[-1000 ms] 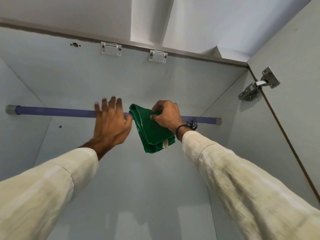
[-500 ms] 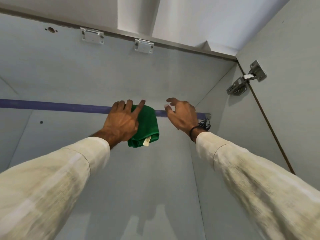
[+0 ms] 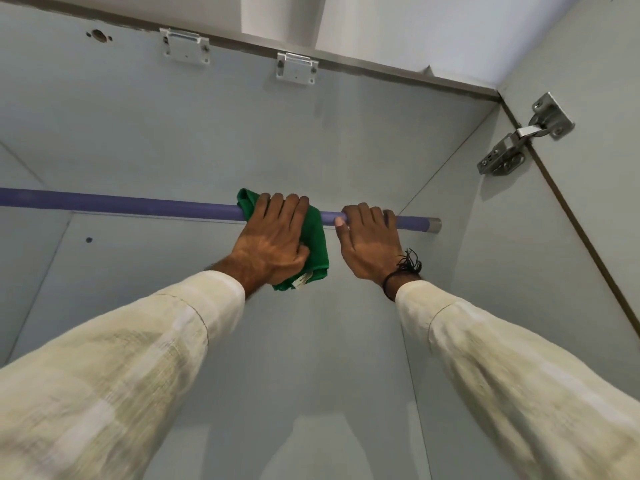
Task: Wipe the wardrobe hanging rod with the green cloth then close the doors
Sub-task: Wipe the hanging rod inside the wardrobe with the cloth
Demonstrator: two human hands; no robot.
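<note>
Gripping the green cloth (image 3: 317, 237) against the purple hanging rod (image 3: 138, 205) with the left hand (image 3: 272, 245), fingers (image 3: 282, 206) curling closed over the top of the rod through the fabric, thumb tucking in against the cloth below. Leaving a bunched corner of cloth poking out on the left of the knuckles and the rest hanging down under the palm, a small white label (image 3: 300, 280) showing at the lowest edge. Wrapping the right hand (image 3: 369, 242) bare around the same rod just to the right of the cloth, fingers (image 3: 367, 213) hooking narrowly over the top, thumb pressing against the rod on the side facing the cloth; holding nothing but the rod itself. Keeping the two hands near each other with a short bare stretch of rod between them. Wearing cream sleeves (image 3: 145, 368) on both arms and a black thread band (image 3: 401, 271) at the right wrist. Running the rod across the pale grey wardrobe interior, its metal end socket (image 3: 435, 225) meeting the right side wall. Showing two white brackets (image 3: 185, 46) on the top panel and a steel hinge (image 3: 519, 140) on the right door (image 3: 595, 209), standing open.
</note>
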